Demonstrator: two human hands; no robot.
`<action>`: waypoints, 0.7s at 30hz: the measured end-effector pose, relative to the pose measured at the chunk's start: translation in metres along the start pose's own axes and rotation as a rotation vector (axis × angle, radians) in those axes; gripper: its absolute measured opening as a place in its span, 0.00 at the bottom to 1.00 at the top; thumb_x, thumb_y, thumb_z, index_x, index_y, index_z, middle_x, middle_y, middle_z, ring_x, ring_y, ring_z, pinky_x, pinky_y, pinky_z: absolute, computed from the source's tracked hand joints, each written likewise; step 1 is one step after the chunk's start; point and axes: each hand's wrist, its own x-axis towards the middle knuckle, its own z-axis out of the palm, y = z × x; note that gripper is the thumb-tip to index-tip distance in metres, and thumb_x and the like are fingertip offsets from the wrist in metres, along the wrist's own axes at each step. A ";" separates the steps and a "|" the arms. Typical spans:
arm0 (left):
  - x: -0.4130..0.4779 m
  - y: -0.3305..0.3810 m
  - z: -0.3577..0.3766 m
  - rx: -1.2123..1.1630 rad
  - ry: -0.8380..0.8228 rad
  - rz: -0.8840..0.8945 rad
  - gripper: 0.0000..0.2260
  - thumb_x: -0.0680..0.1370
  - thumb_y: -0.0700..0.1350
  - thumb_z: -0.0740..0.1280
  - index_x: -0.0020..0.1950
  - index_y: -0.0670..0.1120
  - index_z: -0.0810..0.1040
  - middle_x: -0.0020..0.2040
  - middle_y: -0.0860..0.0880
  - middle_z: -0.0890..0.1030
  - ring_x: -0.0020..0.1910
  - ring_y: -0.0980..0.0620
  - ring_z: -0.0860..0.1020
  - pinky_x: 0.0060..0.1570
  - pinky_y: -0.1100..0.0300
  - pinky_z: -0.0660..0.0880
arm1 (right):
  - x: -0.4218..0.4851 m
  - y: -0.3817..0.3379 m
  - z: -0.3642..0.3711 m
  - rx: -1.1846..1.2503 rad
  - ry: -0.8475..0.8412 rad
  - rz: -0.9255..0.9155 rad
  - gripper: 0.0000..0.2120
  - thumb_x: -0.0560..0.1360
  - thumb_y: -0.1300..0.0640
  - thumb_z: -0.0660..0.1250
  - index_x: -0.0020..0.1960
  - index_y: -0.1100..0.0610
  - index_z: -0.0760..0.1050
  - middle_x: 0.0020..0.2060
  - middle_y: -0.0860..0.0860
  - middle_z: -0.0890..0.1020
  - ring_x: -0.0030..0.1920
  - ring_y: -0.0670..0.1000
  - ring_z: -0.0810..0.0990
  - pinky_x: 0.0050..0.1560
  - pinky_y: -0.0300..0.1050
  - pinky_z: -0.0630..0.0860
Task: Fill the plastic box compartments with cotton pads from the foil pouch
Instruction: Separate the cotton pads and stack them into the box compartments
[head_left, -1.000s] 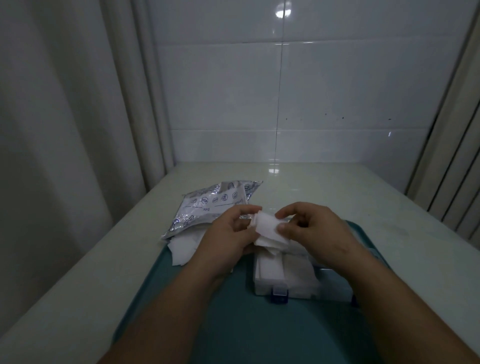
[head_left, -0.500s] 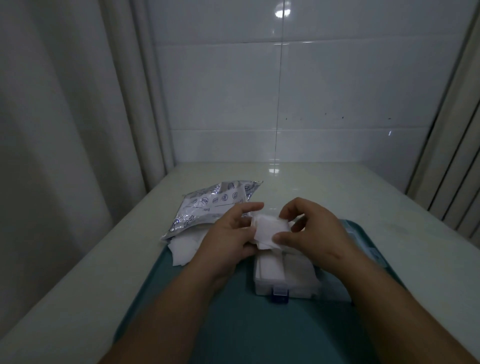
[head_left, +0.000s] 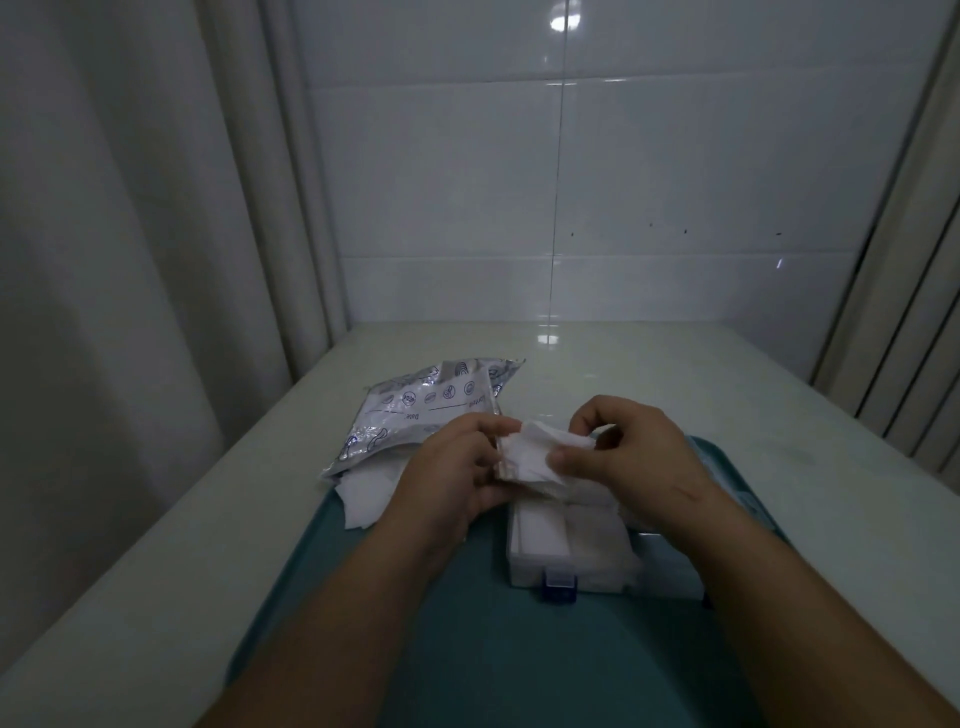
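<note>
Two hands, left hand (head_left: 457, 470) and right hand (head_left: 636, 462), are pinching one pad (head_left: 524, 457) just above the box (head_left: 571, 543). The box is sitting on a tray (head_left: 467, 654), pouch (head_left: 415, 415) lying leftward.

the scene is dim and bluish-grey. a light glare spot sits on the glossy wall tiles (head_left: 565, 22) and again on the table (head_left: 548, 339). edges bow from wide-angle distortion.

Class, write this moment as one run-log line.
left hand: holds cotton pads | right hand: pinches them | plastic box: open, on tray | foil pouch: on table
</note>
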 end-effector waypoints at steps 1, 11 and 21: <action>0.000 0.000 0.000 -0.002 0.001 -0.001 0.17 0.71 0.27 0.52 0.50 0.36 0.78 0.52 0.35 0.78 0.48 0.40 0.80 0.52 0.44 0.80 | 0.000 0.000 -0.001 0.042 0.018 0.010 0.08 0.69 0.56 0.75 0.41 0.55 0.76 0.37 0.51 0.80 0.37 0.52 0.78 0.37 0.45 0.76; -0.006 0.000 0.001 0.070 -0.052 0.041 0.17 0.72 0.24 0.59 0.49 0.43 0.78 0.43 0.46 0.81 0.43 0.49 0.82 0.43 0.55 0.80 | -0.001 -0.002 0.001 0.093 0.031 0.008 0.07 0.71 0.57 0.73 0.45 0.49 0.77 0.42 0.52 0.81 0.40 0.51 0.80 0.38 0.43 0.80; -0.007 -0.001 0.001 0.055 -0.099 0.075 0.13 0.73 0.28 0.67 0.51 0.44 0.78 0.41 0.49 0.84 0.44 0.49 0.83 0.47 0.56 0.81 | -0.002 -0.002 -0.002 0.232 0.018 0.066 0.02 0.75 0.58 0.70 0.47 0.55 0.79 0.41 0.53 0.82 0.38 0.50 0.81 0.34 0.37 0.79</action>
